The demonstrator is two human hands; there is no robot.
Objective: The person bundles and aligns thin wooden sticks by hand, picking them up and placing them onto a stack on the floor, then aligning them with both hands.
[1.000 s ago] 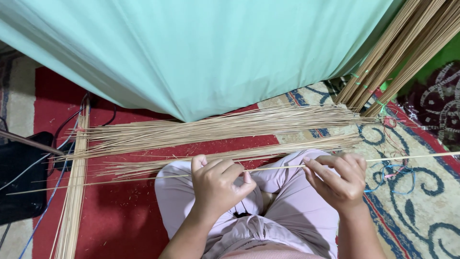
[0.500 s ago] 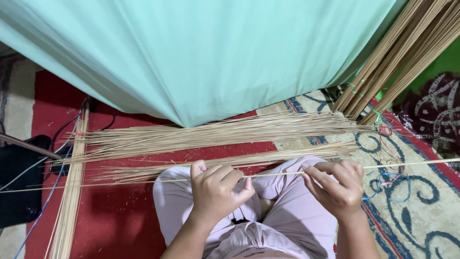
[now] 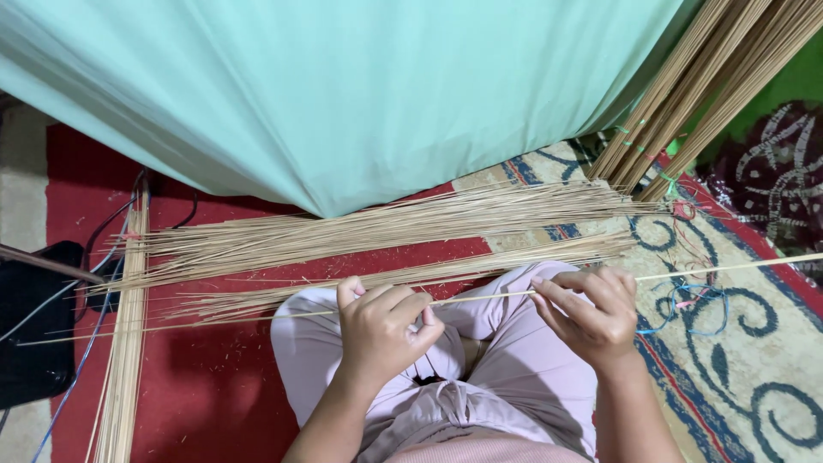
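My left hand [image 3: 381, 330] is curled almost into a fist around a thin stick [image 3: 480, 298], thumb up on the far side and the fingers folded over it. My right hand [image 3: 591, 313] has the same stick pinched between thumb and fingertips, the other fingers loosely bent. The stick runs level across my lap, sticking out well past both hands: its left end reaches over the red mat [image 3: 214, 394], its right end over the patterned rug [image 3: 754, 386].

Under the hands are my crossed legs in pale pink trousers [image 3: 514, 360]. Just beyond them lies a loose heap of sticks [image 3: 386, 236], spread lengthwise across the mat and rug, close to the held stick but mostly apart from it. Another bundle [image 3: 124, 343] lies on the mat at my left, running toward me. At upper right a leaning bundle [image 3: 711, 86] stands tilted against the green wall [image 3: 797, 81]. A mint-green cloth [image 3: 343, 94] hangs over the far side. A few coloured threads [image 3: 686, 309] lie on the rug near my right hand. A black object [image 3: 34, 343] with cables sits at far left.
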